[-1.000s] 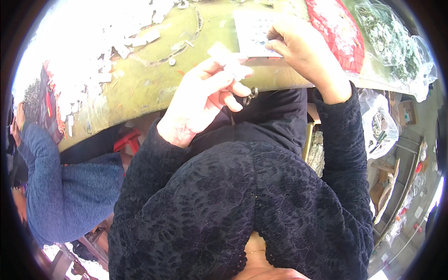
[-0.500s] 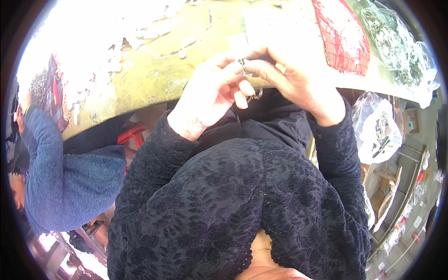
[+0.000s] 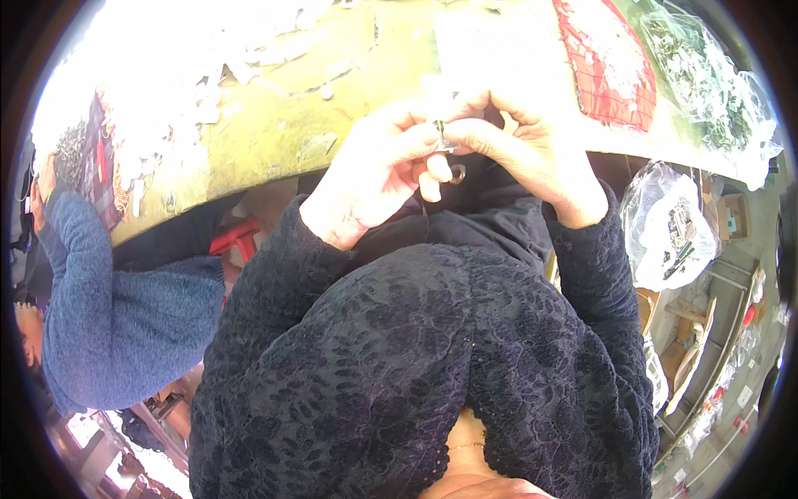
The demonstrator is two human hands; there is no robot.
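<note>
Both hands meet over the near edge of the yellow table [image 3: 258, 145]. My left hand [image 3: 378, 170] pinches a small dark and silvery metal piece [image 3: 440, 133] between thumb and fingers. From the other side, the thumb and forefinger of my right hand [image 3: 532, 154] close on the same piece. Glare and the fingertips hide its exact shape. A ring-like metal part [image 3: 457, 173] hangs below the fingers of my left hand; whether it joins the pinched piece I cannot tell.
A red cloth [image 3: 611, 71] with small pale bits lies at the right, beside a clear bag of metal parts [image 3: 706, 79]. Another clear bag [image 3: 672, 229] hangs below the edge. A co-worker in a blue sweater [image 3: 133, 324] sits at the left near a red stool [image 3: 237, 239].
Both hands have shifted slightly, with the fingertips and the metal piece a little lower. The ring-like part has turned and shows rounder.
</note>
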